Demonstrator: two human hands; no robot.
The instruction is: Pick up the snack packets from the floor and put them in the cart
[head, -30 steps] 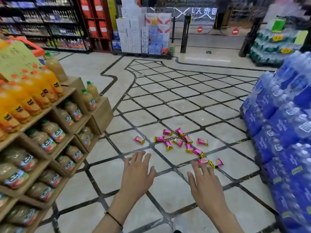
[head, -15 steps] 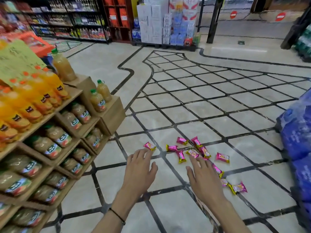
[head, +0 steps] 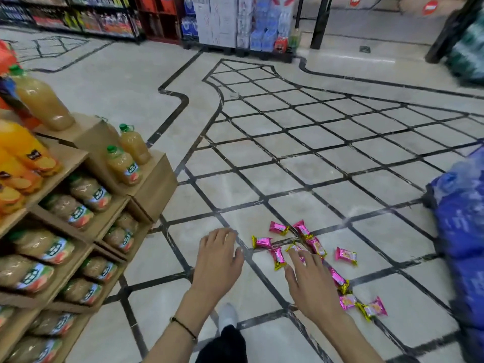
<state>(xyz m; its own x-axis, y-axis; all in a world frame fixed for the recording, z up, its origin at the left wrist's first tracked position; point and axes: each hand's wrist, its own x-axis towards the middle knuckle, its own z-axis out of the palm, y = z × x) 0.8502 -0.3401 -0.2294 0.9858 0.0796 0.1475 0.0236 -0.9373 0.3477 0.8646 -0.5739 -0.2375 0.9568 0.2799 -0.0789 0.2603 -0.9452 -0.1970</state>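
Small pink foil snack packets with crimped yellow-gold ends [head: 279, 257] lie scattered in a loose cluster on the pale marble floor with black inlay lines [head: 235, 184], some touching, one [head: 345, 255] apart to the right. Left hand [head: 218, 260] palm-down, fingers spread, empty, just left of the cluster. Right hand [head: 310, 286] likewise spread, empty, fingertips over the packets. Cardboard juice-bottle shelf [head: 146, 187] at left.
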